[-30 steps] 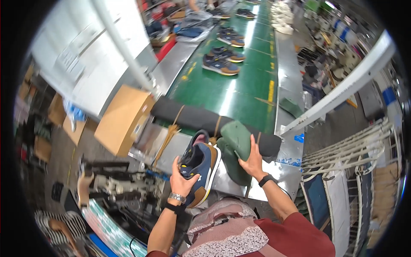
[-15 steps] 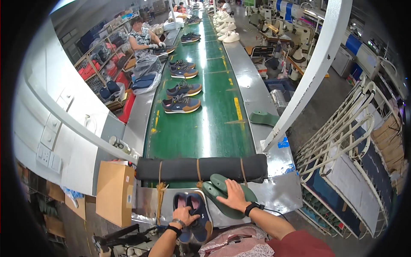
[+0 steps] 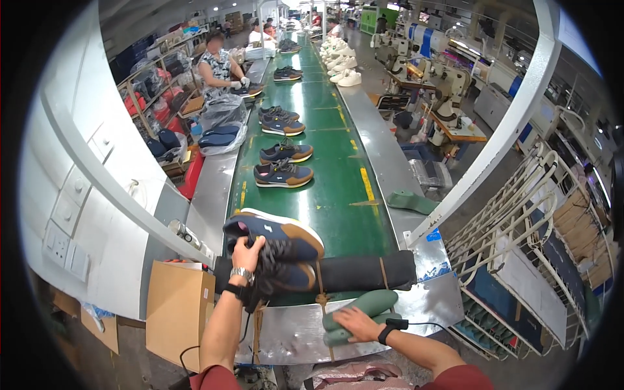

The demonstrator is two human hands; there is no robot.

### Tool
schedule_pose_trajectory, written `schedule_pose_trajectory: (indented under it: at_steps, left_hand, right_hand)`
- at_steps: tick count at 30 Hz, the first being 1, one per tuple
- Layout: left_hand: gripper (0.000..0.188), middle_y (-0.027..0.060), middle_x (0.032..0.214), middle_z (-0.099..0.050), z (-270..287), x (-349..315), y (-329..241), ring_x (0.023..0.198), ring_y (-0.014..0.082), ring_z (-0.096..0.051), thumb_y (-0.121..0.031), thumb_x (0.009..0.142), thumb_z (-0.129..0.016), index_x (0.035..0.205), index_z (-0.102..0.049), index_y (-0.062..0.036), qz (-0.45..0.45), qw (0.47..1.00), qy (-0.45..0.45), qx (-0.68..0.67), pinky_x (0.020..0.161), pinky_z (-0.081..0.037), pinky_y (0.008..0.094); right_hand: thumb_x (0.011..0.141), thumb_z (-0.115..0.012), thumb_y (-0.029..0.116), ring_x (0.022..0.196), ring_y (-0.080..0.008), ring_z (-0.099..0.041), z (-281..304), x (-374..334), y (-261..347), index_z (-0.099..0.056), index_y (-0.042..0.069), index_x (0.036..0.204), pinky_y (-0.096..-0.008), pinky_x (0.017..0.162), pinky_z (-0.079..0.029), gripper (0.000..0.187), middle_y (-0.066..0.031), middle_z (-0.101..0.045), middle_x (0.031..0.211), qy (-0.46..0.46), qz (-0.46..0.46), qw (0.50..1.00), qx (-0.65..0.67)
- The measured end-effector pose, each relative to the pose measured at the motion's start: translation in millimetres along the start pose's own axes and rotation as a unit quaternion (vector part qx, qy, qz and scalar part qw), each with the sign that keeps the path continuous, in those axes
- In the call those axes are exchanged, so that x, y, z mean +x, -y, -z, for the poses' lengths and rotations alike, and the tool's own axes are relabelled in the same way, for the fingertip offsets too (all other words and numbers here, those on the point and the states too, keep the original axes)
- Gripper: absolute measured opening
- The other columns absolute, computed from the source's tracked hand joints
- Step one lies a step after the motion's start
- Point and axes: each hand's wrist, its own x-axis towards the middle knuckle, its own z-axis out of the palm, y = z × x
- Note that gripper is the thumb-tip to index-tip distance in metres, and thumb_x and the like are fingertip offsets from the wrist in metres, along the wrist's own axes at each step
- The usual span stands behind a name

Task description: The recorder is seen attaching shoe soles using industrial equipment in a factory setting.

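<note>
My left hand (image 3: 246,257) is closed on a pair of navy and brown sneakers (image 3: 286,231) with white soles and dark laces. They hang tilted above the near end of the green conveyor belt, partly covering the black padded roll (image 3: 354,273). On the metal end plate (image 3: 416,305), my right hand (image 3: 356,324) curls over a pair of green shoe lasts (image 3: 377,303). Its fingers wrap over the lasts near their left end. Farther up the belt (image 3: 325,221), several matching sneakers (image 3: 285,174) lie on their way back, toes pointing right.
A cardboard box (image 3: 175,312) stands left of the metal plate. Another green last (image 3: 413,201) lies on the right ledge beside a white post (image 3: 487,156). Metal racks (image 3: 513,260) crowd the right side. A gloved co-worker (image 3: 218,68) handles a shoe at the left edge.
My left hand has lifted the sneakers from the metal plate, forward and up over the roll. Beneath my right hand the lasts have turned and now lie more crosswise.
</note>
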Motion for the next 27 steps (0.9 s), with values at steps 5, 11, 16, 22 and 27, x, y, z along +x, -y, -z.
schedule_pose_trajectory:
  at_steps: [5, 11, 16, 22, 27]
  left_hand:
    - [0.048, 0.0185, 0.106, -0.067, -77, -21, 35, 0.101, 0.0379, -0.064, -0.033, 0.081, -0.079, 0.115, -0.065, -0.0021, -0.241, 0.969, -0.013, 0.045, 0.093, -0.051, 0.0449]
    - [0.06, 0.0227, 0.128, -0.065, -209, -237, 130, 0.118, 0.0349, -0.063, -0.035, 0.09, -0.075, 0.132, -0.06, 0.0041, -0.064, 0.941, 0.33, -0.024, 0.105, -0.047, 0.0412]
    - [0.053, 0.0202, 0.131, -0.065, -215, -293, 139, 0.114, 0.0254, -0.063, -0.025, 0.1, -0.067, 0.137, -0.054, 0.0102, 0.047, 0.902, 0.396, -0.163, 0.101, -0.048, 0.0379]
    - [0.06, 0.0165, 0.132, -0.062, -201, -362, 89, 0.11, 0.0234, -0.062, -0.028, 0.096, -0.072, 0.142, -0.051, 0.0035, 0.092, 0.875, 0.448, -0.159, 0.096, -0.05, 0.0376]
    - [0.083, 0.0166, 0.139, -0.052, -226, -484, 18, 0.12, 0.0275, -0.055, -0.02, 0.089, -0.074, 0.157, -0.03, -0.001, 0.109, 0.845, 0.449, -0.27, 0.103, -0.046, 0.0388]
  right_hand:
    - [0.08, -0.073, 0.007, 0.148, -0.0372, -0.034, -2, -55, 35, -0.048, 0.017, 0.147, -0.0645, 0.115, -0.031, 0.072, -0.0104, -0.042, 0.155, 0.07, -0.05, 0.994, -0.07]
    - [0.089, -0.073, 0.033, 0.15, -0.0454, -0.026, -70, -123, 77, -0.03, 0.007, 0.159, -0.0508, 0.122, -0.028, 0.086, -0.0266, -0.028, 0.161, -0.345, -0.498, 0.743, 0.284]
    - [0.081, -0.074, 0.067, 0.155, -0.0429, -0.013, -104, -126, 91, 0.005, 0.0, 0.161, -0.0472, 0.126, -0.022, 0.132, -0.0292, -0.006, 0.166, -0.272, -0.477, 0.373, 0.748]
    - [0.075, -0.084, 0.06, 0.151, -0.0406, -0.024, -120, -180, 87, -0.009, -0.003, 0.16, -0.0455, 0.123, -0.028, 0.129, -0.0295, -0.027, 0.158, -0.387, -0.408, 0.551, 0.616]
    - [0.089, -0.075, 0.051, 0.147, -0.0327, -0.035, -131, -307, 78, -0.024, -0.002, 0.159, -0.0418, 0.12, -0.031, 0.101, -0.0227, -0.04, 0.154, -0.413, -0.305, 0.446, 0.734]
